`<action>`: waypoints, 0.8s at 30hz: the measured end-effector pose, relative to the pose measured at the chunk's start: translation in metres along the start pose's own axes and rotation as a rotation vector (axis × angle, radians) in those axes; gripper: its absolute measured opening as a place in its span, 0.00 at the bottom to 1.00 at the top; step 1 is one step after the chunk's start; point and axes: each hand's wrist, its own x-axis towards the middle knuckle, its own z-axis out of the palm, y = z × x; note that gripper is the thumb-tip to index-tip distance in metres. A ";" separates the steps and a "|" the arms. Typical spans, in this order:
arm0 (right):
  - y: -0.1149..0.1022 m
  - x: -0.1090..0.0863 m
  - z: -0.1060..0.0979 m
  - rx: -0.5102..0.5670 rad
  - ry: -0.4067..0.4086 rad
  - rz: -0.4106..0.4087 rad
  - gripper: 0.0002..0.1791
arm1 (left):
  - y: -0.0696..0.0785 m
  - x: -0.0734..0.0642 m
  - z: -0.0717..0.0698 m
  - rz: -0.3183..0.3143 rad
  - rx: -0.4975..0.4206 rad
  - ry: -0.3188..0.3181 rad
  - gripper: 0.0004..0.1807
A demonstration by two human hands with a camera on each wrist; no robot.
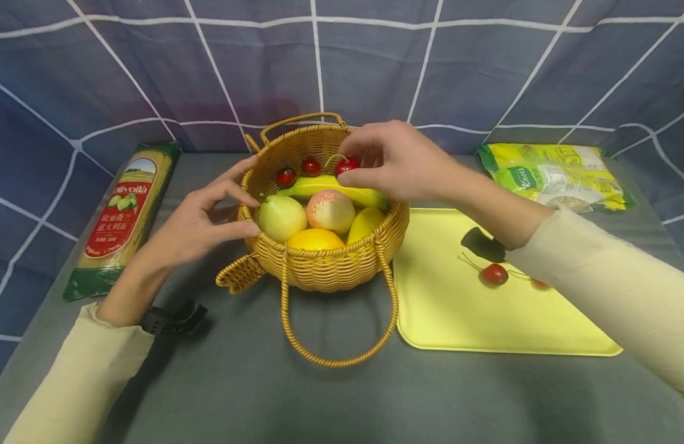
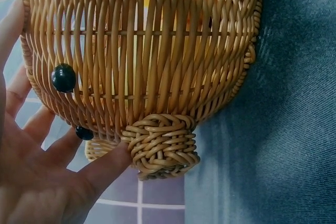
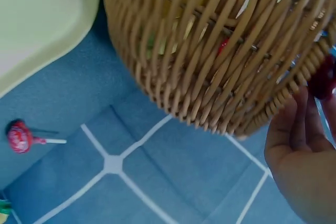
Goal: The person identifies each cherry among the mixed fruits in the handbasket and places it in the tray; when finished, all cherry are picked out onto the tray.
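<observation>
A round wicker basket [image 1: 330, 271] holds a pear [image 1: 282, 217], a peach [image 1: 330, 211], a lemon [image 1: 315, 239], a mango [image 1: 366, 223], a banana [image 1: 369, 197] and two cherries [image 1: 311, 166] near its back wall. Over the basket's right rear part, my right hand [image 1: 399, 157] pinches another cherry [image 1: 347, 165] with a green stem; the right wrist view shows its dark red side [image 3: 321, 80] by the rim. My left hand [image 1: 194, 216] rests spread-fingered against the basket's left side, fingertips at the rim. In the left wrist view its thumb touches the woven knob [image 2: 163, 145].
Right of the basket lies a yellow tray [image 1: 458, 320] with cherries [image 1: 494, 274] on it, partly behind my right forearm. Yellow-green food packets [image 1: 558, 179] lie at the back right, a spaghetti pack [image 1: 122, 216] at the left. A lollipop [image 3: 20, 136] shows in the right wrist view.
</observation>
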 end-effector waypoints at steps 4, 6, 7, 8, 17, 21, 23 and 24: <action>0.008 -0.030 -0.010 0.039 0.120 -0.023 0.11 | -0.001 -0.001 -0.001 -0.003 -0.005 -0.003 0.13; 0.014 -0.047 -0.014 0.066 0.173 -0.027 0.10 | -0.001 -0.001 -0.001 -0.002 -0.002 -0.004 0.13; 0.016 -0.056 -0.017 0.083 0.195 -0.015 0.10 | -0.001 -0.001 -0.001 0.000 0.001 -0.004 0.13; 0.020 -0.065 -0.019 0.095 0.213 -0.001 0.10 | -0.001 -0.001 -0.001 0.003 0.005 -0.005 0.13; 0.070 -0.137 -0.027 0.095 0.140 0.332 0.16 | -0.001 0.000 -0.001 0.023 0.004 -0.003 0.12; 0.094 -0.159 -0.020 0.092 0.101 0.350 0.16 | -0.002 0.000 -0.001 0.022 -0.005 -0.003 0.12; 0.103 -0.167 -0.015 0.072 0.091 0.327 0.16 | -0.002 -0.001 -0.001 0.021 -0.006 -0.003 0.12; 0.107 -0.169 -0.012 0.048 0.091 0.319 0.16 | -0.002 -0.001 -0.001 0.021 -0.006 -0.003 0.12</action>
